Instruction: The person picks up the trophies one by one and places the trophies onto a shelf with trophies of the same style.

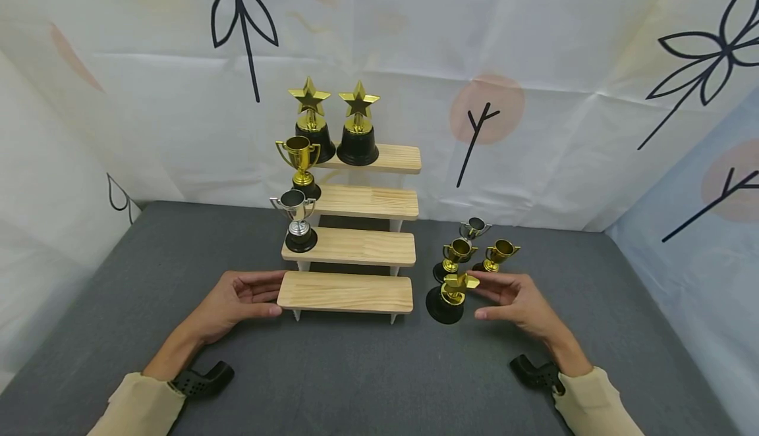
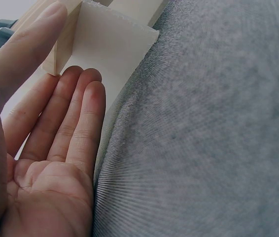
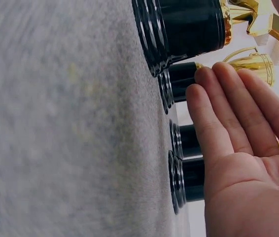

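Note:
A four-tier wooden step shelf [image 1: 344,291] stands on the grey table. My left hand [image 1: 246,299] is at the left end of its lowest step, thumb and fingers extended; in the left wrist view the fingertips [image 2: 94,94] come right up to the board's end. Beside a gold star trophy [image 1: 447,304] with a black base, right of the shelf, is my right hand [image 1: 506,296]. Its fingers are stretched out, and the palm holds nothing. Behind that trophy stand two gold cup trophies [image 1: 458,253] and a silver cup trophy [image 1: 474,227], partly hidden.
Two gold star trophies [image 1: 358,139] stand on the top step. A gold cup trophy [image 1: 301,163] is at the left of the second step, and a silver cup trophy [image 1: 298,225] at the left of the third. A patterned white cloth [image 1: 391,34] hangs behind the table.

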A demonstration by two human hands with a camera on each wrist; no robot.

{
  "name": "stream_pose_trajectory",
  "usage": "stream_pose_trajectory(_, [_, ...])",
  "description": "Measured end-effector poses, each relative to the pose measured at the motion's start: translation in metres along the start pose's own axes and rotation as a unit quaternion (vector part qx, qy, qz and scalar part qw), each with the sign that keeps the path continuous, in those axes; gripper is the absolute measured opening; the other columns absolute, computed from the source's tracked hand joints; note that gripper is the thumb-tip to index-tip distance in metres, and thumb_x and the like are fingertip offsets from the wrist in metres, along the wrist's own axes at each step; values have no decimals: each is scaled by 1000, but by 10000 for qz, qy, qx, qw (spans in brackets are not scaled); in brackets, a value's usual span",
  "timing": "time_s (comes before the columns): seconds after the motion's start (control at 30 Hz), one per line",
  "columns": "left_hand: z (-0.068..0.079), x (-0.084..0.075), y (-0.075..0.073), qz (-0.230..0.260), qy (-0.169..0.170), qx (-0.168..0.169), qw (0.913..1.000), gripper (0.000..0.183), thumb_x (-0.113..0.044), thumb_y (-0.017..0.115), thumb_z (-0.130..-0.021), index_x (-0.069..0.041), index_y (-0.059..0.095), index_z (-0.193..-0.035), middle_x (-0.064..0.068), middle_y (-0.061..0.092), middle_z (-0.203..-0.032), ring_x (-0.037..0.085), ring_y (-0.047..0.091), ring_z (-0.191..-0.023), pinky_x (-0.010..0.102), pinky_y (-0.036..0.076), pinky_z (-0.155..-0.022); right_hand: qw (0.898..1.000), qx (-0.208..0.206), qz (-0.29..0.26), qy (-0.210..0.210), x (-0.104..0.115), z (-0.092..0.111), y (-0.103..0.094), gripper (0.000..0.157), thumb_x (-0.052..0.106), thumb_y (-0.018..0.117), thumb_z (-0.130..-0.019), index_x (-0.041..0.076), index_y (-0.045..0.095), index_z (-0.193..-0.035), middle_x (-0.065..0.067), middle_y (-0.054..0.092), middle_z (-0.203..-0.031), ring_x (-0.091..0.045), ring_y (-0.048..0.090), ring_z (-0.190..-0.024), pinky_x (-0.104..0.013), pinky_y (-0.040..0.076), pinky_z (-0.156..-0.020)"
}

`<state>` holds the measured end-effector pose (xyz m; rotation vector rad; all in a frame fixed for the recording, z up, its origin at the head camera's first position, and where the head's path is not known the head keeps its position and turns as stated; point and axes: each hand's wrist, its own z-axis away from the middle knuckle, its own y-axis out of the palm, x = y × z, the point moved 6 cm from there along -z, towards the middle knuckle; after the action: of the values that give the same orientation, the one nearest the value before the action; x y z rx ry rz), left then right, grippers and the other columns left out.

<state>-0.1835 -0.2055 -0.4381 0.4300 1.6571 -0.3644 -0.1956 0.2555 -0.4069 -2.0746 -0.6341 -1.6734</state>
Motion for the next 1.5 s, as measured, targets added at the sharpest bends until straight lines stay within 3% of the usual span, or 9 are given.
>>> stream_pose_trajectory(0.5, [0, 0, 0, -47, -35, -32, 10000, 66, 13, 73, -85, 23, 39, -141, 18, 58, -140, 17, 63, -122, 36, 56, -98, 9998, -3, -95, 201, -12, 1, -1, 65, -19, 74, -81, 7, 60, -139, 0, 64, -136, -15, 61, -124, -34, 53, -101])
stream_pose_trajectory(0.97, [0, 0, 0, 82, -5, 8, 10000, 66, 14, 73, -85, 23, 39, -141, 2, 62, -136, 17, 63, -122, 35, 55, -99, 9998, 23, 50, 184, -18, 2, -1, 66, -19, 74, -81, 2, 57, -141, 0, 63, -138, -16, 60, -126, -33, 53, -101])
stream_pose_trajectory(1.17, [0, 0, 0, 64, -42, -13, 10000, 66, 13, 74, -85, 23, 40, -141, 3, 62, -136, 17, 63, -122, 35, 55, -99, 9999, 61, 3, 129, -17, 2, 0, 65, -19, 73, -82, 0, 56, -141, -1, 62, -138, -15, 59, -126, -32, 53, -102])
stream_pose_trajectory(1.5, [-1, 0, -1, 44, -53, -22, 10000, 67, 13, 74, -85, 23, 39, -141, 6, 61, -138, 17, 63, -122, 35, 56, -98, 9999, 101, -12, 57, -13, 0, 3, 54, -15, 66, -90, 8, 60, -139, 0, 64, -136, -14, 59, -126, -28, 52, -103])
